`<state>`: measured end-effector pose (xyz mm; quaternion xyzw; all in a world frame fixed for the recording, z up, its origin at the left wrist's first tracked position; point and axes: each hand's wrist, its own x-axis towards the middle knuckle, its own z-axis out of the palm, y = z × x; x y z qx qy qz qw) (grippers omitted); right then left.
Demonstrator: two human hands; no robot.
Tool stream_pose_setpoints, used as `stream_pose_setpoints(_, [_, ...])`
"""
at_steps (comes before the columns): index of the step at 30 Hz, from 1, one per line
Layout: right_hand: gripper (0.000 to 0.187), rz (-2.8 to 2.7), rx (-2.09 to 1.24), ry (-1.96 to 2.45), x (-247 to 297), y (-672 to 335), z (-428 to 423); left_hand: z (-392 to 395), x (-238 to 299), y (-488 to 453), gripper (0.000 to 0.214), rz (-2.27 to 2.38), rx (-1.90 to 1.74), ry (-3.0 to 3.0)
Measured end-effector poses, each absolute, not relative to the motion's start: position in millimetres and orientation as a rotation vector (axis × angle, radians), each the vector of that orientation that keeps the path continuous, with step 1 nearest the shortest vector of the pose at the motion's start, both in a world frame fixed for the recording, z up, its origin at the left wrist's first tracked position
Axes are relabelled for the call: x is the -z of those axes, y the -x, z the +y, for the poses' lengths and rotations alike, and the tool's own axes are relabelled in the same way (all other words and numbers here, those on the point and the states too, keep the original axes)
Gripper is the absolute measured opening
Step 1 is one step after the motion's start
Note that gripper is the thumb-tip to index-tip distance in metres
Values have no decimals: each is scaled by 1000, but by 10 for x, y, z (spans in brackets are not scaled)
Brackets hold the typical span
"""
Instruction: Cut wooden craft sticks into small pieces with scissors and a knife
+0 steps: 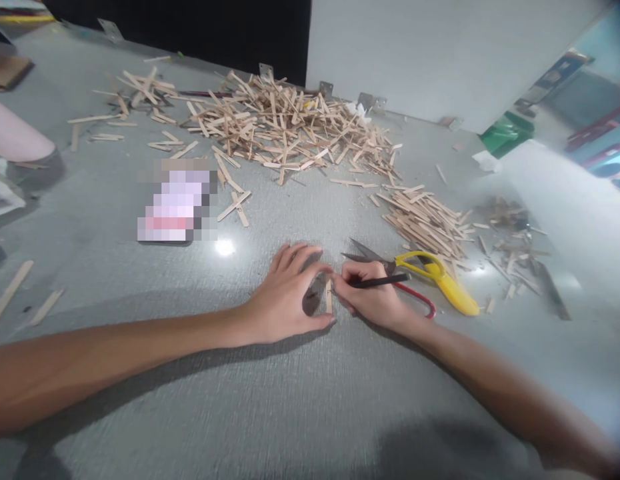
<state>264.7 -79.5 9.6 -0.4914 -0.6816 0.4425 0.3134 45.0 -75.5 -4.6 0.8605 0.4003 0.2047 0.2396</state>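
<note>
Head view: left hand (290,297) nips a short stick (329,297) between thumb and forefinger on the counter (310,407), right hand (373,300) closed round a pen (385,281) at it, stick heap (285,127) behind untouched

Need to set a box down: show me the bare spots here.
Bare: the table between the forearms, and left of the left hand. Crowded: the stick pile along the far side, the smaller stick heap and scissors by the right hand.
</note>
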Motion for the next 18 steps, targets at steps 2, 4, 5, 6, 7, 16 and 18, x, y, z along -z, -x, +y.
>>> stream_pose_setpoints(2, [45, -1807, -1160, 1287, -82, -2654, -791, -752, 52, -448, 72, 1091, -568, -2352])
stream_pose_setpoints(4, [46, -1824, -1131, 1285, -73, -2658, -787, -750, 53, -450, 73, 1091, -562, -2354])
stream_pose_setpoints(5, [46, -1834, -1116, 1286, -70, -2659, -784, -749, 51, -452, 73, 1092, -555, -2357])
stream_pose_setpoints(6, [46, -1842, -1104, 1287, -68, -2659, -782, -748, 49, -453, 73, 1095, -546, -2361])
stream_pose_setpoints(7, [46, -1847, -1097, 1288, -67, -2659, -780, -749, 47, -454, 74, 1097, -537, -2363])
stream_pose_setpoints(16, [46, -1870, -1076, 1284, -67, -2657, -769, -754, 42, -443, 71, 1093, -558, -2332])
stream_pose_setpoints(18, [46, -1883, -1060, 1279, -61, -2659, -764, -751, 46, -445, 72, 1093, -559, -2337])
